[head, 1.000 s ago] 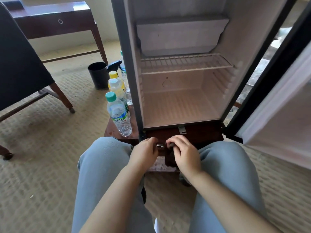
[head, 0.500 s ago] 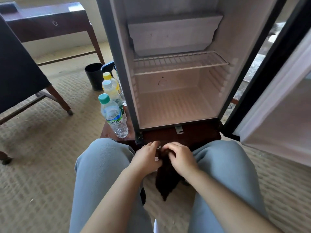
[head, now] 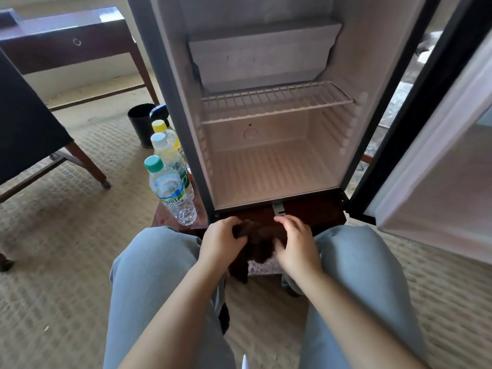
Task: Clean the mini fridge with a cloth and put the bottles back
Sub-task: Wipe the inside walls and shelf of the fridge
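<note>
Cloth [head: 257,239]: dark brown, bunched, strung between the two hands just in front of the fridge [head: 332,75], over the front edge of the dark wood stand [head: 314,211]. Lower end drooping between the knees [head: 159,251].

Left hand [head: 221,242]: fingers curled tight round the cloth's left end; firm hold. Right hand [head: 296,246]: half closed, fingers bent over the cloth's right end, thumb pressed against it from the side. Motion-blurred, finger detail unclear. Hands near each other but apart, cloth spanning the gap.

Fridge: door [head: 439,169] swung wide to the right, wire shelf [head: 277,101] across the middle. Bottles [head: 170,187]: upright in a row on the stand, just beside the fridge's left wall. Nearest with green cap, then white, then yellow.

Against 0.5 s ago: hands then touching, cloth hanging straight down as a narrow bundle. Now hands drawn apart, cloth pulled wider and higher. Against 1.0 s ago: both hands then at the ring pull on the stand's front, hardly any cloth showing. Fridge, door and bottles unmoved throughout.

Surroundings: black bin [head: 141,123] on the floor behind the bottles, chair [head: 24,123] at left, desk [head: 66,41] at back left.
</note>
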A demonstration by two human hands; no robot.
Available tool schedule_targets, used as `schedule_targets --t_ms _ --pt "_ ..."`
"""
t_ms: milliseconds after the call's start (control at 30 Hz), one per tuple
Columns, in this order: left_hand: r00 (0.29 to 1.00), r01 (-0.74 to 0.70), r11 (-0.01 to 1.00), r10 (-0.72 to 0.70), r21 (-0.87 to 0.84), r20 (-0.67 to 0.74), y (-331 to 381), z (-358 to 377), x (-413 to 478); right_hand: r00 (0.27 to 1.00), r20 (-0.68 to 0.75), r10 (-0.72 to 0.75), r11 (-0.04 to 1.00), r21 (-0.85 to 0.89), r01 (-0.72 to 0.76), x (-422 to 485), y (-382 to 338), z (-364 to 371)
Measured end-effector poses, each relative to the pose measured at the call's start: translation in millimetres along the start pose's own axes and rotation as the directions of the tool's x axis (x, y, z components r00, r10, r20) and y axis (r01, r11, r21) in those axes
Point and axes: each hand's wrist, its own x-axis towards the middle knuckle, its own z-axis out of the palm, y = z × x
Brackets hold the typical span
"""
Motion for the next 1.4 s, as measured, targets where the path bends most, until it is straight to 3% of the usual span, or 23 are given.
schedule_targets --t_ms 133,233,333,500,600,667,767,933,1033,1133,1200,1267,1333,1400 --pt "0.997 0.067 0.942 -0.072 -0.328 -0.004 11 -10 21 0.969 0.243 -0.043 0.951 0.308 -0.035 2 -14 6" --pt "0.988 0.100 0.862 -0.028 -0.497 0.149 20 -16 38 0.999 0.046 -0.023 0.932 0.361 0.005 21 -14 7" --pt "0.977 0.137 0.811 -0.017 -0.569 0.211 26 -20 60 0.993 -0.097 0.062 0.976 0.215 -0.040 59 -8 -9" --pt "0.986 -0.004 0.992 0.025 -0.128 0.165 14 -16 105 0.940 -0.275 0.203 0.976 -0.017 -0.216 131 14 -25" --pt "0.957 -0.096 0.986 0.052 0.139 0.286 3 -6 113 0.880 -0.391 0.271 0.946 -0.062 -0.319 174 43 -24" --pt "0.928 -0.185 0.949 0.083 0.256 0.363 -2 1 112 0.892 -0.298 0.340 0.903 -0.159 -0.398 196 67 -12" --pt "0.915 -0.220 0.936 0.100 0.276 0.391 -7 7 110 0.967 -0.071 0.246 0.921 -0.293 -0.256 215 87 14" --pt "0.925 -0.245 0.936 0.148 0.254 0.350 -16 6 113 0.996 0.067 0.058 0.964 -0.264 -0.038 227 48 55" --pt "0.936 -0.233 0.946 0.156 0.224 0.316 -18 2 113 0.966 0.167 -0.198 0.965 -0.139 0.222 209 15 86" --pt "0.936 -0.243 0.947 0.172 0.211 0.308 -15 -1 110 0.921 0.188 -0.340 0.932 -0.060 0.357 195 11 93" --pt "0.936 -0.236 0.949 0.165 0.208 0.310 -12 0 109 0.955 0.127 -0.269 0.948 -0.139 0.286 199 30 78" --pt "0.927 -0.243 0.945 0.159 0.220 0.340 -8 1 109 0.998 0.019 -0.063 0.967 -0.247 0.066 208 62 50" --pt "0.913 -0.263 0.941 0.171 0.215 0.370 -1 2 109 0.994 -0.031 0.109 0.949 -0.295 -0.113 216 95 14" --pt "0.900 -0.283 0.939 0.191 0.193 0.392 3 4 111 0.989 -0.005 0.147 0.939 -0.313 -0.141 216 109 -7"
